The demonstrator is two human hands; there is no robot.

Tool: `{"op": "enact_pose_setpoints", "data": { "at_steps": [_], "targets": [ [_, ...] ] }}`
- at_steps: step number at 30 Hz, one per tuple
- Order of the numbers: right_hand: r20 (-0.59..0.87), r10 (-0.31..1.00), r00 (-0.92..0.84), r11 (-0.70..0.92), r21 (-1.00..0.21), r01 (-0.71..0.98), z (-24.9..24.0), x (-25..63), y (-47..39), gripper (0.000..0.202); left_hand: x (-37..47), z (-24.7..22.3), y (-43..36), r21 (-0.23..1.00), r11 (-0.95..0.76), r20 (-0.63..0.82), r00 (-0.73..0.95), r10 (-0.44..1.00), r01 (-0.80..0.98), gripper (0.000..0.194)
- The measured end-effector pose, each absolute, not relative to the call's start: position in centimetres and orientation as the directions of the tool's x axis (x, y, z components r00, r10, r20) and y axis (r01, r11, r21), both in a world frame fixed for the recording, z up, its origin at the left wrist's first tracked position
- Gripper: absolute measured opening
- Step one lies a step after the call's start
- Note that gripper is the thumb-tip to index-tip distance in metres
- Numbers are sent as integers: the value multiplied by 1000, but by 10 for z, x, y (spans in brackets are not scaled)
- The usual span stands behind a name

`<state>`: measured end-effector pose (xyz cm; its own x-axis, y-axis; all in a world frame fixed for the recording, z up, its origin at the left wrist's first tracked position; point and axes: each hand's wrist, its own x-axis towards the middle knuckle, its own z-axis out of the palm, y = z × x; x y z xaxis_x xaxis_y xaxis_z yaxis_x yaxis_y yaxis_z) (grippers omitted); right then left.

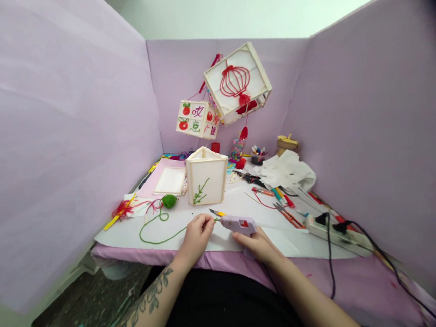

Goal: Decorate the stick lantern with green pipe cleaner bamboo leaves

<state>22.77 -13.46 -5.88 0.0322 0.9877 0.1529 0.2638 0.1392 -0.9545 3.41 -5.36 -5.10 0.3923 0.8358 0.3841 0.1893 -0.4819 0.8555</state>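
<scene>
My left hand (196, 232) pinches the end of a green yarn (163, 241), which loops back across the table to a green ball (169, 201). Wrapped round the handle of a pale purple glue gun (239, 224) is my right hand (256, 243). The gun's nozzle points left and meets the yarn end at my left fingertips. Just beyond both hands stands a white three-sided lantern frame (207, 179), upright, with a green bamboo-like sprig on its front panel. An orange-and-black craft knife (218, 213) lies behind the gun's nozzle.
Two decorated lanterns (238, 83) (198, 119) hang behind. A power strip (339, 235) with black cables is at the right edge, near scissors (288, 215), markers and crumpled white cloth (288, 171). A framed white panel (169, 181) and red threads (123, 209) lie left.
</scene>
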Motion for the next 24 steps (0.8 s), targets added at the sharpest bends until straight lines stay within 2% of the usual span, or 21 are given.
{"op": "enact_pose_setpoints", "data": {
  "at_steps": [15,24],
  "targets": [
    [154,986,55,137,-960,245,-57,225,-134,51,34,-51,-54,876,-446,349,399,848,181,22],
    [176,984,37,160,-953,258,-55,225,-135,47,33,-47,-53,910,-389,299,422,856,145,25]
  ]
}}
